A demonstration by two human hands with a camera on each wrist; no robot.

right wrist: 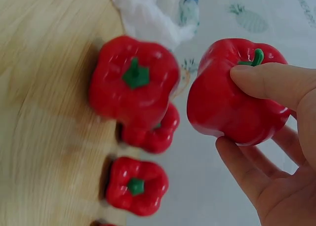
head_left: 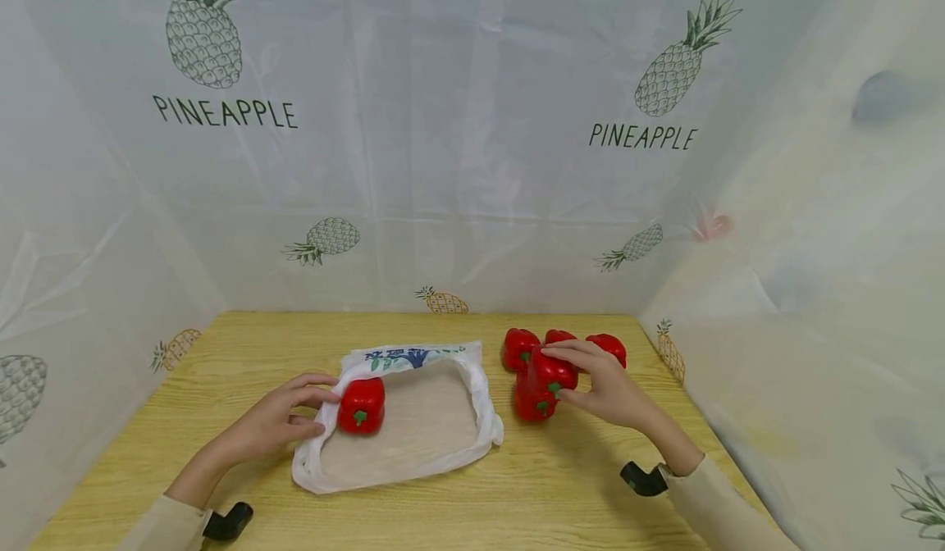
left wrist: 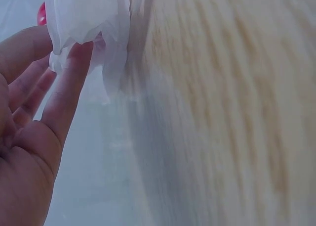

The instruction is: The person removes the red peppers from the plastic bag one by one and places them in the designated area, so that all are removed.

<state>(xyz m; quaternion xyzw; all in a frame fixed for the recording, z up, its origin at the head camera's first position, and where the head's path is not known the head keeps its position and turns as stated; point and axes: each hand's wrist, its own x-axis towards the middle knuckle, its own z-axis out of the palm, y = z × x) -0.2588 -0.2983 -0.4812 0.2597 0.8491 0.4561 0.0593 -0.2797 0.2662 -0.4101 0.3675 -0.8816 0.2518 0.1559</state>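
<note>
A white plastic bag (head_left: 483,403) lies with its mouth spread wide on the table, blue and green print on its far side. One red bell pepper (head_left: 362,407) with a green stem sits inside at its left. My left hand (head_left: 276,420) holds the bag's left rim, the white film between thumb and fingers in the left wrist view. To the bag's right, my right hand (head_left: 609,383) grips another red bell pepper (right wrist: 232,100), raised above the table, thumb beside its stem. Just below it in the head view stands a further pepper (right wrist: 133,82).
More red peppers stand behind the right hand, among them a left one (head_left: 519,349) and a right one (head_left: 609,348). The wooden table (head_left: 413,522) is enclosed by translucent curtains (head_left: 458,149) with pineapple prints at the back and sides.
</note>
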